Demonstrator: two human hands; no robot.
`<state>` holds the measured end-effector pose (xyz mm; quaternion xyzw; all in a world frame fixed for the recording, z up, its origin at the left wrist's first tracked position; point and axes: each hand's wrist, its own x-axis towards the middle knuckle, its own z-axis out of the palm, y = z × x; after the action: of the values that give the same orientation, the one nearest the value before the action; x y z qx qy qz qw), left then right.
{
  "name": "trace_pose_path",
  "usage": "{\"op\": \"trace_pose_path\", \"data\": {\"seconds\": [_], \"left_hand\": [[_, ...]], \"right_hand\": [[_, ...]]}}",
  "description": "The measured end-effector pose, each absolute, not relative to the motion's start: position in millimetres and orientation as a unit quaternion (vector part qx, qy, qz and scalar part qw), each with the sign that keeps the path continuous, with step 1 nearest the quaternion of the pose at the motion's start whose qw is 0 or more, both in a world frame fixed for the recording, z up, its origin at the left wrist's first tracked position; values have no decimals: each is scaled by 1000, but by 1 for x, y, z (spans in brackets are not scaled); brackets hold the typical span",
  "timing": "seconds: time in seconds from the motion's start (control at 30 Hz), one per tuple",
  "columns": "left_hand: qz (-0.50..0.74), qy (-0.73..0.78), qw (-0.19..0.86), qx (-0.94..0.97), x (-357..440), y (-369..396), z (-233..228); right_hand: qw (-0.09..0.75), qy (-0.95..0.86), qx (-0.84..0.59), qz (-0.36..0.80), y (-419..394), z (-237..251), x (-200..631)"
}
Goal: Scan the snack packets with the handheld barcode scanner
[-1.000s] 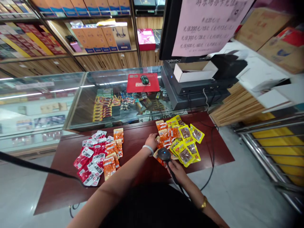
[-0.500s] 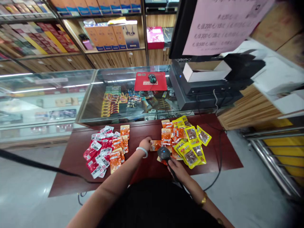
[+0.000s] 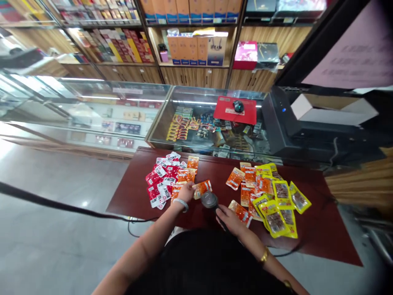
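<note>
Snack packets cover the dark red wooden table (image 3: 129, 196) in two heaps. The left hand (image 3: 186, 191), a pale bangle on its wrist, grips one small orange foil packet (image 3: 202, 188) by its near end, holding it just in front of the black handheld barcode scanner (image 3: 209, 200). The right hand (image 3: 229, 219) is clenched round the scanner's handle, with the scanner's rounded head close to the packet. The held packet lies between the heaps, right beside the left pile of red-and-white and orange packets (image 3: 164, 180). The other pile of orange and yellow packets (image 3: 270, 196) spreads to the right, one orange packet touching the right hand. A glass display counter (image 3: 211, 123) stands behind the table, bearing a red mouse mat (image 3: 225, 112) with a black mouse (image 3: 238, 106).
</note>
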<state>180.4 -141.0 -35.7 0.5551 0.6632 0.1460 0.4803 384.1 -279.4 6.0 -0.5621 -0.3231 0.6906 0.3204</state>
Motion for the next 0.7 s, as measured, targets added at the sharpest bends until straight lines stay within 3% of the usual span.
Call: {"op": "trace_pose_path", "data": {"seconds": [0.27, 0.47, 0.7], "left_hand": [[313, 687, 509, 414, 112, -128, -29], [185, 773, 422, 436, 88, -131, -39], [71, 759, 210, 612, 103, -126, 0]], "right_hand": [[296, -355, -555, 692, -268, 0, 361], [319, -352, -569, 671, -263, 0, 358], [351, -304, -575, 673, -267, 0, 368]]}}
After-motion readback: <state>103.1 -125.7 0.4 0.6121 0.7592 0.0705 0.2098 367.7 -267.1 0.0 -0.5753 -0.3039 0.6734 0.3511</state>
